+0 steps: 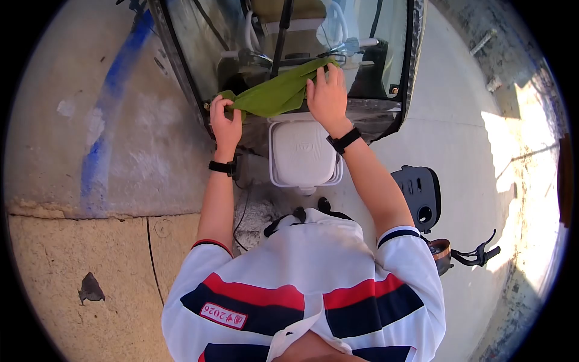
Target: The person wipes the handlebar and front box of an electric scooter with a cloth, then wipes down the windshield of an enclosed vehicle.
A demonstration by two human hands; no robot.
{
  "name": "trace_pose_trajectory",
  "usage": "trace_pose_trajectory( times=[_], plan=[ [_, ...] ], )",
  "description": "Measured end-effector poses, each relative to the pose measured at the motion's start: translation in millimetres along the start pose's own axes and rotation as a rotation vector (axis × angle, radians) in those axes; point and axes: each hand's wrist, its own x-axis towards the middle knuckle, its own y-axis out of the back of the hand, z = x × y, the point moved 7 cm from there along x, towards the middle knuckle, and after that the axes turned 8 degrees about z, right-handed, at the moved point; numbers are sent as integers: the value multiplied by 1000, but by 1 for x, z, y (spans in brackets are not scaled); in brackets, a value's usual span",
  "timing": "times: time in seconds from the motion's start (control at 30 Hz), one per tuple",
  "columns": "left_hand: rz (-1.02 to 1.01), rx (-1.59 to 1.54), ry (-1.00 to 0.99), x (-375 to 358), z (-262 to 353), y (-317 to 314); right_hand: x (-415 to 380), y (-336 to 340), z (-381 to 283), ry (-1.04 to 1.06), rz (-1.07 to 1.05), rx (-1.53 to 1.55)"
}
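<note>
A green cloth (pixel 274 90) is stretched slantwise across the lower part of a windshield (pixel 313 45) with a black frame. My left hand (pixel 225 123) grips the cloth's left end between thumb and bent fingers, close to the frame's lower left corner. Higher up, my right hand (pixel 329 98) has its fingers curled on the cloth's right end, with the fingertips at its upper edge. Each wrist wears a black band. Just below the cloth, between my forearms, is a white lidded box (pixel 304 155).
Behind the glass a seat (pixel 289 18) and handlebar parts show. To the right lie a dark grey plastic panel (pixel 419 196) and a handlebar (pixel 476 254). A thin black cable (pixel 244 217) runs down near my left forearm. Blue paint (pixel 117 78) streaks the concrete at left.
</note>
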Motion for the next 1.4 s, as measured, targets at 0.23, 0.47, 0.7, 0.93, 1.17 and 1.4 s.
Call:
trace_pose_trajectory(
  times=[0.23, 0.47, 0.7, 0.93, 1.17, 1.4],
  plan=[
    [-20, -103, -246, -17, 89, -48, 26, 19, 54, -12, 99, -236],
    [-98, -182, -266, -24, 116, -118, 69, 41, 99, -54, 147, -391],
    [-224, -146, -212, -18, 125, -153, 107, 17, 103, -56, 205, -326],
    [-312, -18, -161, -18, 118, -152, 115, -19, 8, 397, 45, 21],
    [-274, 111, -188, -15, 108, -149, 124, -10, 29, 416, 77, -67],
    [-255, 127, -245, -16, 110, -155, 110, 14, 90, 136, 195, -276]
  ],
)
